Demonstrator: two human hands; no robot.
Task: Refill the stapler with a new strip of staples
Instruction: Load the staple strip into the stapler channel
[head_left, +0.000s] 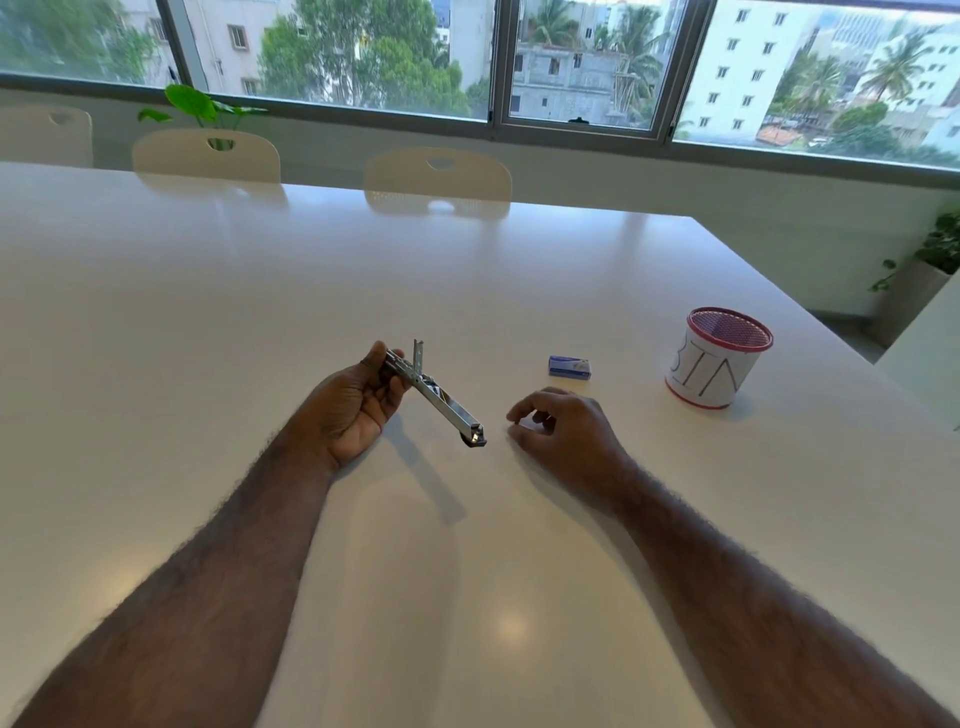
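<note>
The left hand (353, 410) grips the open stapler (441, 400) above the table (208, 312). The right hand (561, 426) rests, fingers loosely curled, holding nothing. Reach for the staple box (570, 366) nearby and keep the stapler steady

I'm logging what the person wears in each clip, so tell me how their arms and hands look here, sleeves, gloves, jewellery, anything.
Both forearms are bare right to the bottom edge of the picture, with no sleeve in view, and carry visible hair. The left hand and right hand are bare too: no gloves. No watch, wristband, bracelet or ring shows on the visible sides.
</note>
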